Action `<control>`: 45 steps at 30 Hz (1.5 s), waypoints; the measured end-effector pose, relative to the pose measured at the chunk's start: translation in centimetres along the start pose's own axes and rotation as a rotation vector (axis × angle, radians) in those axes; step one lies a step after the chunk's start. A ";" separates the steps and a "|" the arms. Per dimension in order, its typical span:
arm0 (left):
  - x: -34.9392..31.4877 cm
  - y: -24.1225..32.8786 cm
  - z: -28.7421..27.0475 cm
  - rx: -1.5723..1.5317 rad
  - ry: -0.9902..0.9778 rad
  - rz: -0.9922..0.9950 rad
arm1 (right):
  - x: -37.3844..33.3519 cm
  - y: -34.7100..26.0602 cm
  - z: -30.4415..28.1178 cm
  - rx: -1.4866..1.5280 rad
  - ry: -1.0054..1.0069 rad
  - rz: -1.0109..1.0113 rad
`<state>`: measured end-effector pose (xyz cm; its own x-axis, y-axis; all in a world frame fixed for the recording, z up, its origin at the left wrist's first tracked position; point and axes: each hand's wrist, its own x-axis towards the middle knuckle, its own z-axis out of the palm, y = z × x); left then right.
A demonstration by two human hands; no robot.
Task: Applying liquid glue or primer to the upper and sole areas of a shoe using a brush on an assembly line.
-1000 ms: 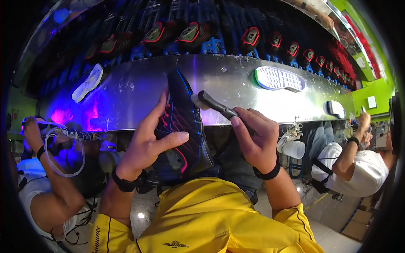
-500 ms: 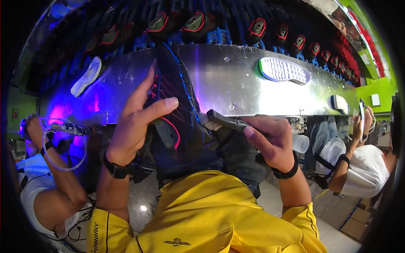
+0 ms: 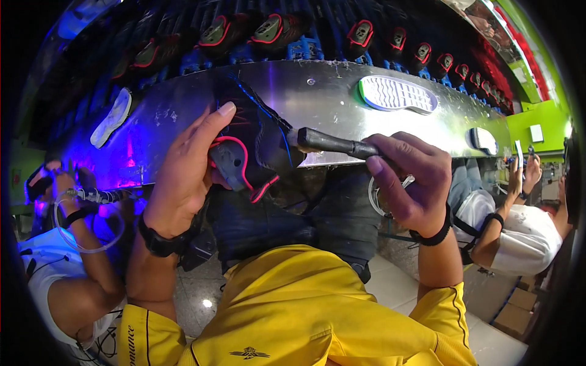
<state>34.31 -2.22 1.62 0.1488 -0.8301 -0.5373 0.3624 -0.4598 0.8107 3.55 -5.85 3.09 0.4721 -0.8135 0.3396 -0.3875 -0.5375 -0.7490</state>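
Observation:
A black shoe upper with red trim, a grey heel patch and a blue line along its lower edge is held in my left hand. The fingers wrap behind it, mostly hidden, while the thumb shows on the near side. My right hand is closed round the dark handle of a brush. Its short bristles are at the upper's right side, near the blue line, and appear to touch it. Both upper and brush are raised at the near edge of a metal bench.
A white sole with a green end lies on the bench, with another sole at left and one at right. Several shoes stand on blue racks behind. Co-workers sit at left and right.
The upper has turned and tilted, bringing its grey heel patch and red collar into fuller view. My right hand and brush have moved up and right, the brush lying more level.

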 end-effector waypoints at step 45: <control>-3.5 -3.9 2.4 -0.549 -0.355 -0.717 | -1.8 7.7 0.8 0.229 0.062 -0.019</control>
<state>30.20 1.69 0.93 -0.5282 -0.4983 -0.6875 0.6513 -0.7573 0.0485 0.39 -8.35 -3.76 0.4256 -0.8195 0.3839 -0.1860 -0.4944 -0.8491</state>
